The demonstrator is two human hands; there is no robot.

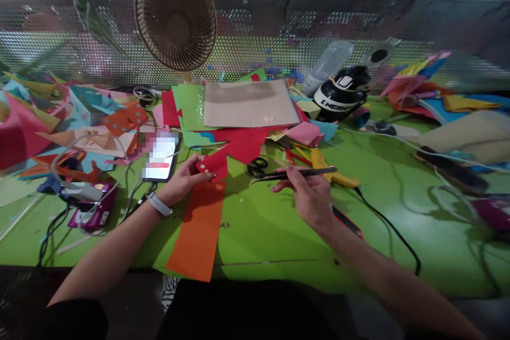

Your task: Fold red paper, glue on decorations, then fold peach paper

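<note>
My left hand (186, 179) pinches a small red piece of paper (217, 163) with a few pale little squares on it. Below that piece, an orange paper strip (199, 234) lies over the table's front part. In my right hand (311, 194) is a pair of dark tweezers (274, 174), held level with its tips pointing left toward the red paper but apart from it. Black-handled scissors (257, 166) lie just behind the tips. A yellow glue gun (329, 167) rests beyond my right hand, partly hidden by the fingers and tweezers.
A lit phone (161, 156) lies left of my left hand. Stacked coloured sheets (251, 103) are at the back, near a fan (175, 16) and a black-and-white jar (342, 93). Folded paper shapes (87, 106) crowd the left. A black cord (388, 226) loops across the right side.
</note>
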